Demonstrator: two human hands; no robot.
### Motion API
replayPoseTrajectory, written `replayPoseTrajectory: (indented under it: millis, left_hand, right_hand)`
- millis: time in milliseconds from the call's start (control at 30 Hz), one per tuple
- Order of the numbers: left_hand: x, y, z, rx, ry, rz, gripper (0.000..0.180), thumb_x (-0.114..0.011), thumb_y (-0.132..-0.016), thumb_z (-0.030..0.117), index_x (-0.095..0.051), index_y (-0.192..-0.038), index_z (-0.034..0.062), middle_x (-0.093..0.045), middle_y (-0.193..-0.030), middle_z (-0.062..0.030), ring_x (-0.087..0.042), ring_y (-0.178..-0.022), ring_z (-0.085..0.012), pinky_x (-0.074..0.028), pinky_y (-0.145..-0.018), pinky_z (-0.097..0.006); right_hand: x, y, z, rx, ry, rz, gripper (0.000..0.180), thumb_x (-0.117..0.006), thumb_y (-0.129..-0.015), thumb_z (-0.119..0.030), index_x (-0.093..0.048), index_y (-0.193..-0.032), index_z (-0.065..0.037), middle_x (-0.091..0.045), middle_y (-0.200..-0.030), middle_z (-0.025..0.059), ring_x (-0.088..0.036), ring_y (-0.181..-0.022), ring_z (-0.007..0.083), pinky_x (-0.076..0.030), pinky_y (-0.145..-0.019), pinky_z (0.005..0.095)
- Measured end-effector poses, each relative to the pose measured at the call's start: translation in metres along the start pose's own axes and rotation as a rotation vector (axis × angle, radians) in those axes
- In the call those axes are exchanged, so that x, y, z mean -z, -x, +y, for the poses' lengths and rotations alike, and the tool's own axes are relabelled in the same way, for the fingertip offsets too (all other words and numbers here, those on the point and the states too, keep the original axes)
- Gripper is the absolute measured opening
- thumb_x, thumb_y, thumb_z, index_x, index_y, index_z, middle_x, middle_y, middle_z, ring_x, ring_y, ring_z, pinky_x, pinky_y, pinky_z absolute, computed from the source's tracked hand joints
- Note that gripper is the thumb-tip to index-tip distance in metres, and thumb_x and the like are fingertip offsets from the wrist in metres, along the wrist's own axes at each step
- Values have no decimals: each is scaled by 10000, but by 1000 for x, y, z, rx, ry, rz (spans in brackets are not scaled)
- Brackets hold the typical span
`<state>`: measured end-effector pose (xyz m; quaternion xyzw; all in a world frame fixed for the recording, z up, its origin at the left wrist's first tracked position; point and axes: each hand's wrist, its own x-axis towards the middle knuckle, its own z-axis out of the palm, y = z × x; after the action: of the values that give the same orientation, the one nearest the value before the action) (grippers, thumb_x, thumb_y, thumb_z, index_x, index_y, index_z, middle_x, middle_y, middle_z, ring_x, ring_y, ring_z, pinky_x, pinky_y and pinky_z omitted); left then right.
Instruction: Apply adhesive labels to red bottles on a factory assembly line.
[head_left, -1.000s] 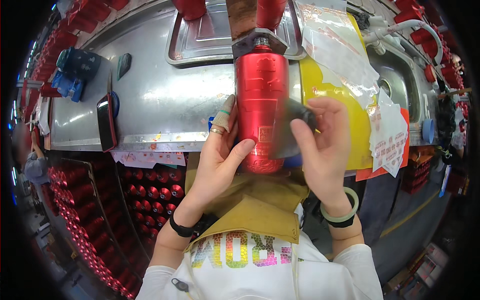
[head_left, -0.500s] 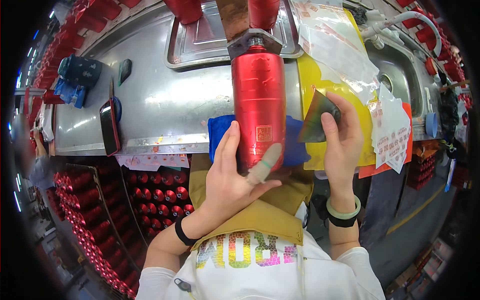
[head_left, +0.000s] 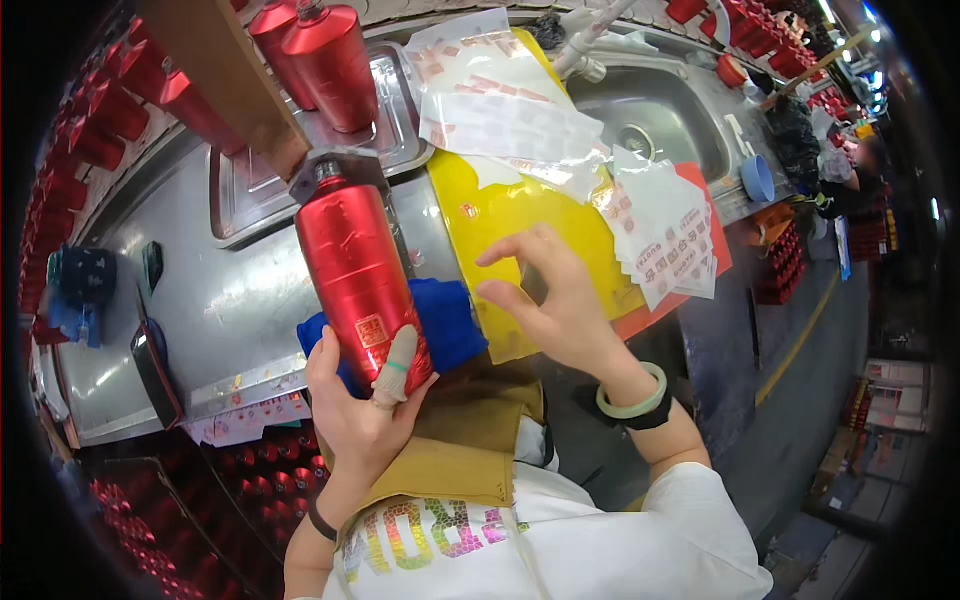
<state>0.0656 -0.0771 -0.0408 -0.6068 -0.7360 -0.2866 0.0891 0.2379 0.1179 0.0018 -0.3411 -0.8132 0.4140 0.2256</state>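
A red bottle [head_left: 352, 265] with embossed marks and a small gold square seal leans with its neck against a metal-faced wooden stop. My left hand [head_left: 360, 420] grips its base; a pale finger cot with a green band covers one digit. Under the bottle's base lies a blue cloth [head_left: 450, 318]. My right hand [head_left: 560, 300] hovers over a yellow sheet [head_left: 470, 215], thumb and index finger apart, and I see nothing clearly held between them. A narrow dark shape [head_left: 400, 235] shows along the bottle's right side; what it is I cannot tell.
More red bottles [head_left: 335, 65] stand on and around a metal tray [head_left: 235, 222]. Clear printed sticker sheets [head_left: 500, 125] overlap the yellow sheet. At the right is a sink [head_left: 680, 110]. A phone-like dark object [head_left: 155, 370] lies at the left edge.
My view has turned right. The dark triangular scraper has left my right hand's fingers, and that hand has moved left toward the bottle. My left hand keeps hold of the bottle's base.
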Motion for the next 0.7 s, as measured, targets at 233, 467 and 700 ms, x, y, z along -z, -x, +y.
replayPoseTrajectory:
  millis: [233, 467, 700]
  left_hand:
    - [-6, 13, -15, 26, 177, 52, 750, -914, -673, 66, -659, -1377, 112, -427, -1497, -229, -522, -1287, -415, -441, -1068, -461]
    - [-3, 14, -18, 86, 187, -13, 691, -873, -717, 72, -665, -1372, 148, -413, -1501, -231, -485, -1324, -421, -417, -1092, -473]
    - [-3, 12, -19, 79, 194, -13, 724, -862, -714, 66, -640, -1400, 132, -435, -1448, -207, -505, -1293, -398, -419, -1087, -468]
  right_hand:
    - [138, -35, 121, -212, 503, 170, 298, -825, -829, -195, -674, -1008, -10, -612, -1032, 174, -638, -925, 340, -524, -827, 434]
    - [192, -59, 184, -342, 834, 69, 790, -933, -662, -348, -645, -1339, -58, -578, -1281, 220, -612, -1178, 381, -510, -989, 420]
    - [221, -111, 230, -383, 526, -271, 363, -787, -853, -310, -759, -1074, -24, -770, -960, 154, -728, -889, 293, -547, -811, 403]
